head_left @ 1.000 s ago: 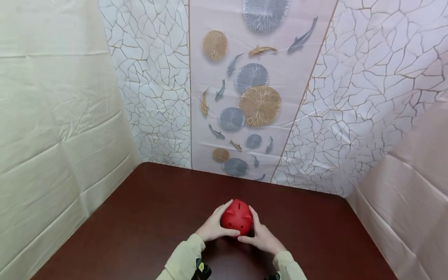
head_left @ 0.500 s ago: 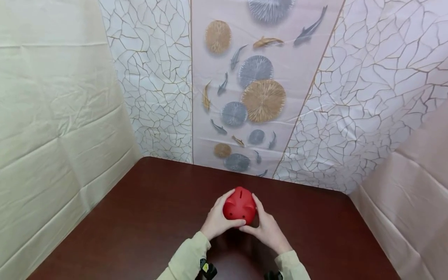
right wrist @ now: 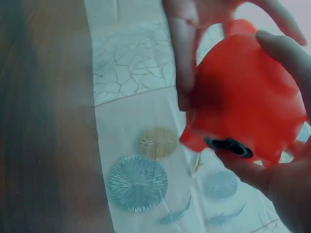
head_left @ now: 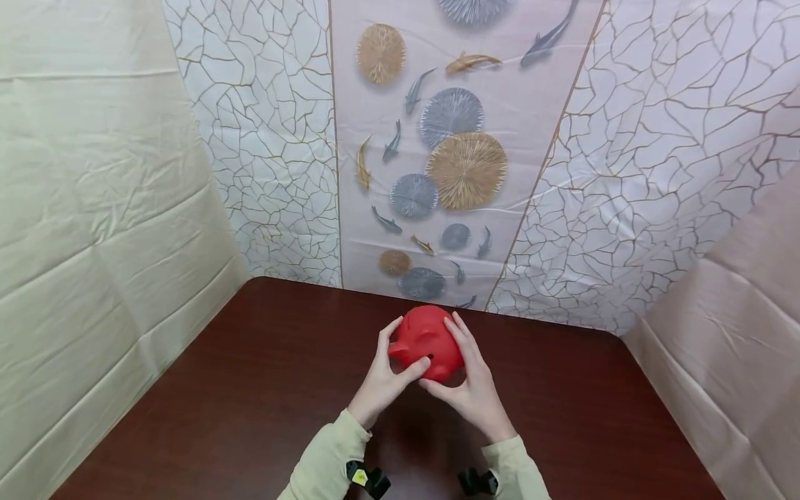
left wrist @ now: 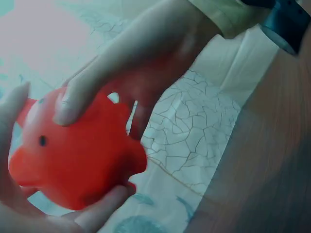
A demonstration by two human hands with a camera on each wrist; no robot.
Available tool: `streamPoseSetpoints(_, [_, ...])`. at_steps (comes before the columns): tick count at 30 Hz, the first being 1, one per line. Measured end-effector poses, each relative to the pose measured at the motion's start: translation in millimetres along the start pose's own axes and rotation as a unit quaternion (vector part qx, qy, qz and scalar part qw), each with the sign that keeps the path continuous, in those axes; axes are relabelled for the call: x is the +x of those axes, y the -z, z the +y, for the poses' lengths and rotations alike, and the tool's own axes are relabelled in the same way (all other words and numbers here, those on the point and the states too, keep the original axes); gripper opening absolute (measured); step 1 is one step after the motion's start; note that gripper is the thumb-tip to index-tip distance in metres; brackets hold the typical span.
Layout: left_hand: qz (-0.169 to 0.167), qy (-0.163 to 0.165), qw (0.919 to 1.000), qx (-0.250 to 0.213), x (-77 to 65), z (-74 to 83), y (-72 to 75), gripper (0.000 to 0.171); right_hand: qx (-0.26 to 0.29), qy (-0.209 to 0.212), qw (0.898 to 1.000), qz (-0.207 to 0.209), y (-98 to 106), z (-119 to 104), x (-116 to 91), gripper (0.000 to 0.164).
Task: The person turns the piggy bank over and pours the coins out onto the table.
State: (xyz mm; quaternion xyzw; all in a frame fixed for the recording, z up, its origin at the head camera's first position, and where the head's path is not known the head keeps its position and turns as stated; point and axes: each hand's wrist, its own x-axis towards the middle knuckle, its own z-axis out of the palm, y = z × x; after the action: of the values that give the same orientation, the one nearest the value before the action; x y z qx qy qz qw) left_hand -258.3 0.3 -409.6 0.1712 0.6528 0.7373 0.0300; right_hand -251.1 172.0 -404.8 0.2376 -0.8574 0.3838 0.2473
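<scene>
A red piggy bank (head_left: 428, 340) is held up between both hands over the dark table. My left hand (head_left: 386, 380) grips its left side, thumb across the face beside a black eye. From the right, my right hand (head_left: 475, 389) wraps fingers over the far side while its thumb lies underneath. The pig is turned sideways and tilted. In the left wrist view its snout and one eye show on the piggy bank (left wrist: 87, 150). A black plug (right wrist: 231, 146) appears on its underside in the right wrist view. The coin slot is hidden in the head view.
The reddish-brown table (head_left: 262, 389) extends around the hands. Behind it hangs a patterned cloth (head_left: 469, 170) with fish and round leaves. Plain cream cloth (head_left: 112, 250) walls the left, pinkish cloth (head_left: 719, 347) the right. Black wrist cameras (head_left: 369, 478) sit at the sleeves.
Both hands have lifted the piggy bank up and away from the person. It has turned from facing the person with its slot showing to a tilted, sideways pose.
</scene>
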Motion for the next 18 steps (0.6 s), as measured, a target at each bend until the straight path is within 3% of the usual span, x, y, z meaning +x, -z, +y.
streamPoseSetpoints(4, [-0.009, 0.052, 0.9981, -0.034, -0.9, 2.6, 3.1, 0.066, -0.026, 0.030, 0.999, 0.000, -5.2, 4.3, -5.1, 0.091])
streamPoseSetpoints(7, [0.000, 0.071, 0.9969, -0.035, 2.8, 0.9, 2.5, 0.069, -0.058, 0.065, 0.996, -0.002, -8.7, 5.1, -6.2, 0.091])
streamPoseSetpoints(13, [0.030, 0.055, 0.9973, -0.037, 10.6, -9.4, -0.8, 0.076, -0.099, 0.119, 0.988, 0.011, -10.3, -0.6, -4.6, 0.093])
streamPoseSetpoints(18, [0.017, 0.042, 0.9935, -0.104, 10.9, -8.8, 0.5, 0.068, -0.038, 0.102, 0.993, 0.038, -6.3, 0.8, -2.4, 0.109])
